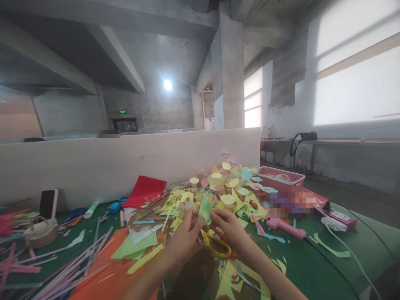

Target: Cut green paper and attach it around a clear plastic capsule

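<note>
Green cloth covers my worktop [312, 266], littered with paper scraps [178, 200], under concrete beams [115, 50] and beside bright windows [356, 87]. My left hand [184, 235] and right hand [231, 229] each pinch their grip shut on a pale green paper piece [204, 210], just above yellow scissors [218, 249].

A pink glue gun [286, 227] lies near a pink basket [298, 180], a phone [48, 204] stands far left.

I note paper piece [205, 210] at centre: light green. Scissors [218, 250] just below: yellow handles. Red sheet [144, 191] left of centre, orange sheet [100, 279] lower left. Worktop [312, 266] dark green. At right I see pink basket [283, 180] and pink glue gun [286, 228]. Scrap pile [181, 200] mostly yellow.
</note>
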